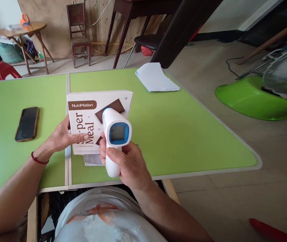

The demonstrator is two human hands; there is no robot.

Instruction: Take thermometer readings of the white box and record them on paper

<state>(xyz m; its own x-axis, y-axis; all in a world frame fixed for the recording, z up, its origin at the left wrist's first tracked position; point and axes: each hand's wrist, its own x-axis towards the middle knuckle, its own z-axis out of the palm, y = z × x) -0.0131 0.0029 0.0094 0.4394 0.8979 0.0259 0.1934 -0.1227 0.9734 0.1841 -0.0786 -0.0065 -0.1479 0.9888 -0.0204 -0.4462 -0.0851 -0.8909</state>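
Observation:
My left hand (64, 134) grips the left side of a white NutriMotion meal box (82, 117), thumb across its front and the other fingers hidden behind it. The box stands up from the green table with its printed face toward me. In my right hand (127, 161) is a white infrared thermometer (113, 121), held by its handle. Its blue-framed screen faces me and looks blank; its front end points at the box and covers part of the print. A patterned grey sheet (92, 160) shows under the box's lower edge.
A phone in a brown case (27, 123) lies to the left on the green table (183, 141). Some white papers (155, 77) rest at the far edge. Beyond stand a wooden chair (79, 37), a small round table (32, 28) and a green plastic seat (254, 101).

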